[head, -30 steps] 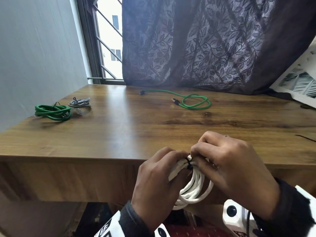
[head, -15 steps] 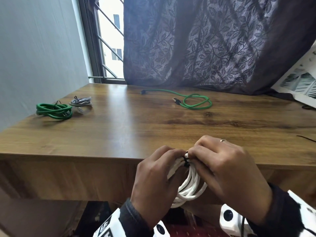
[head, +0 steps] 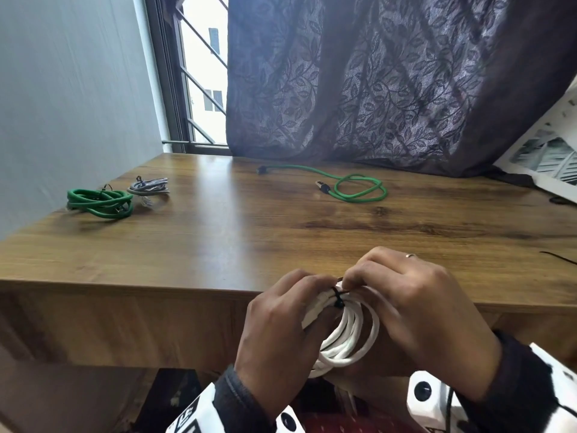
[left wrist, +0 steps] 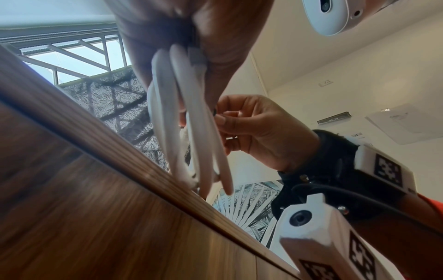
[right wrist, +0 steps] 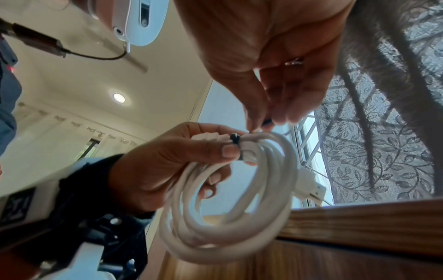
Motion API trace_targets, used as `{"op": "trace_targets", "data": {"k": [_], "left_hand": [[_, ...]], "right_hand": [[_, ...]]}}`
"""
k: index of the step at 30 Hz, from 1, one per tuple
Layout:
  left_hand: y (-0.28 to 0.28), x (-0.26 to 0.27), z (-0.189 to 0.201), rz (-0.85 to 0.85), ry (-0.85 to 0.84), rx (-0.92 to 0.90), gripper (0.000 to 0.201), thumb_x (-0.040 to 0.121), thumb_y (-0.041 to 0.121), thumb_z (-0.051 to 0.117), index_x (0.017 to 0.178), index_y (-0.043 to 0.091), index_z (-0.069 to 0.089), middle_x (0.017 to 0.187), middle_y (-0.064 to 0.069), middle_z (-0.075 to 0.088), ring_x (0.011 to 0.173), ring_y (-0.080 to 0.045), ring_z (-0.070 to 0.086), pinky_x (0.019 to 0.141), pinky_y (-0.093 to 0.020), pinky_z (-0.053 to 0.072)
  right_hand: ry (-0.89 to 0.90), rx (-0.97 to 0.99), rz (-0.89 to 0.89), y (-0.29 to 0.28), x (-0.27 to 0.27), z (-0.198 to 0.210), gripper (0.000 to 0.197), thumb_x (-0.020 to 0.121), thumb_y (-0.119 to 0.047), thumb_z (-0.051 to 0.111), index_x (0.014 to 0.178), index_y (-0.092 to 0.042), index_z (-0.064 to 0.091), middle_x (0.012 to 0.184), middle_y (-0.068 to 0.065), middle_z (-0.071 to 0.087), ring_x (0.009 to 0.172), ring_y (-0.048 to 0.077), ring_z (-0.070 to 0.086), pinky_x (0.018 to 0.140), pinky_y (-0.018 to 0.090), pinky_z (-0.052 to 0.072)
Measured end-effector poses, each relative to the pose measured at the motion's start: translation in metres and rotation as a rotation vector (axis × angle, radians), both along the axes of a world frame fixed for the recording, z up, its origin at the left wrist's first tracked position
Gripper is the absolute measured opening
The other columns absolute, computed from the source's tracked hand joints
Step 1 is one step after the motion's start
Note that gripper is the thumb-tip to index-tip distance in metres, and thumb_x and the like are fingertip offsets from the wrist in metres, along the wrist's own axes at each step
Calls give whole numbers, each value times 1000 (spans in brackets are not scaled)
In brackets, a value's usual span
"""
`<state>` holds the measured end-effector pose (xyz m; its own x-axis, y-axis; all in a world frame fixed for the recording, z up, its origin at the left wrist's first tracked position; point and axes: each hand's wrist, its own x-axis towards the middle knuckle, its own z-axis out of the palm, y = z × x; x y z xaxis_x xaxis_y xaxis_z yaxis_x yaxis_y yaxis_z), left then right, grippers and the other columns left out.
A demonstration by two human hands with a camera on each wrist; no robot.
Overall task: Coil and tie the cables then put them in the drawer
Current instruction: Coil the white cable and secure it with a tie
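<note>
A coiled white cable (head: 346, 342) (right wrist: 230, 217) (left wrist: 191, 121) hangs in front of the wooden desk's front edge (head: 125, 287). My left hand (head: 281, 323) (right wrist: 167, 161) grips the coil at its top, thumb beside a black tie (head: 338, 300) (right wrist: 235, 141) wrapped round the strands. My right hand (head: 406, 301) (left wrist: 254, 128) (right wrist: 271, 106) pinches the tie's free end just above the coil. A loose green cable (head: 349, 187) lies uncoiled at the back of the desk. A tied green coil (head: 100, 203) and a tied grey coil (head: 149, 189) lie at the left.
A dark leaf-patterned curtain (head: 390, 79) hangs behind the desk, with a barred window (head: 199, 79) to its left. A grey wall (head: 62, 98) borders the left side. A printed board (head: 549, 157) leans at the far right. A thin black strip (head: 559, 258) lies near the right edge.
Both hands with the white coil have risen slightly toward the desk edge. The right fingers have shifted on the tie's end, which now shows more clearly round the strands.
</note>
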<state>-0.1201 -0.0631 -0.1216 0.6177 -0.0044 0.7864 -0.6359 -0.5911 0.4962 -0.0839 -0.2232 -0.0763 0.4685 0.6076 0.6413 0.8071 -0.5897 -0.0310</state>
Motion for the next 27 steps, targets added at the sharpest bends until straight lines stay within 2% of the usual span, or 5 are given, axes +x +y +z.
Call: {"op": "trace_targets", "data": {"k": [15, 19, 21, 23, 27], "left_hand": [[-1, -1, -3, 20, -13, -77, 18, 74, 19, 63, 91, 16, 70, 82, 7, 70, 72, -3, 65, 64, -23, 52], [11, -2, -1, 61, 5, -121, 19, 73, 27, 63, 92, 25, 64, 81, 12, 69, 70, 1, 64, 61, -21, 51], [15, -3, -1, 73, 12, -133, 21, 71, 27, 64, 92, 25, 64, 81, 13, 69, 70, 3, 64, 62, -20, 52], [16, -5, -2, 66, 15, -145, 22, 71, 27, 64, 92, 25, 65, 82, 13, 69, 72, 3, 65, 63, -19, 52], [20, -7, -2, 57, -3, -139, 20, 72, 25, 64, 92, 26, 64, 87, 12, 67, 75, 3, 64, 66, -16, 51]], "right_hand": [[-58, 9, -50, 23, -4, -2, 9, 65, -4, 62, 68, -13, 63, 65, 1, 60, 53, 20, 56, 44, 31, 49], [140, 86, 38, 15, 5, 11, 14, 72, -25, 61, 86, -23, 63, 87, -9, 62, 62, -1, 47, 59, 24, 45], [180, 76, 61, 13, 10, 17, 11, 72, -26, 61, 83, -26, 63, 84, -12, 59, 60, -7, 40, 60, 21, 38], [187, 65, 80, 16, 12, 19, 4, 74, -28, 60, 76, -25, 63, 77, -11, 58, 62, 0, 48, 59, 24, 38], [192, 54, 124, 27, 9, 11, 22, 76, -32, 45, 71, -22, 64, 75, -8, 58, 62, 13, 58, 55, 27, 41]]}}
